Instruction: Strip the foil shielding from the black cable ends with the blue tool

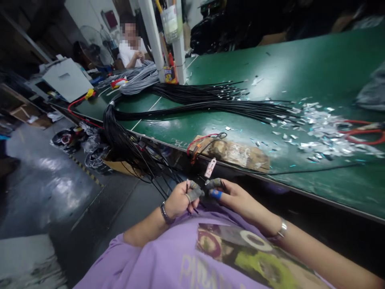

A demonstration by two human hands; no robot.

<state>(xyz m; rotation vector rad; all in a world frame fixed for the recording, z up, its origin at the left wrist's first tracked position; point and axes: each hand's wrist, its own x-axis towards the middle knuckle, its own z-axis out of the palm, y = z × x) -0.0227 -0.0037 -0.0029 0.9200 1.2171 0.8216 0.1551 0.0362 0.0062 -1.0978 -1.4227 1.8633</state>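
My left hand, with grey coverings on its fingers, is closed on a black cable, and short dark pieces of it show at the fingers. Close beside it, my right hand is pinched shut, with grey fingertip coverings and a blue band around a finger. A small shiny bit shows at its fingertips, too small to name. Both hands are in front of my body, below the table edge. Black cables hang over that edge to the left from a bundle.
On the green table lie long black cables, scattered silvery scraps, red-handled scissors and a taped cardboard piece. Grey cables are coiled near a white post. A person sits beyond.
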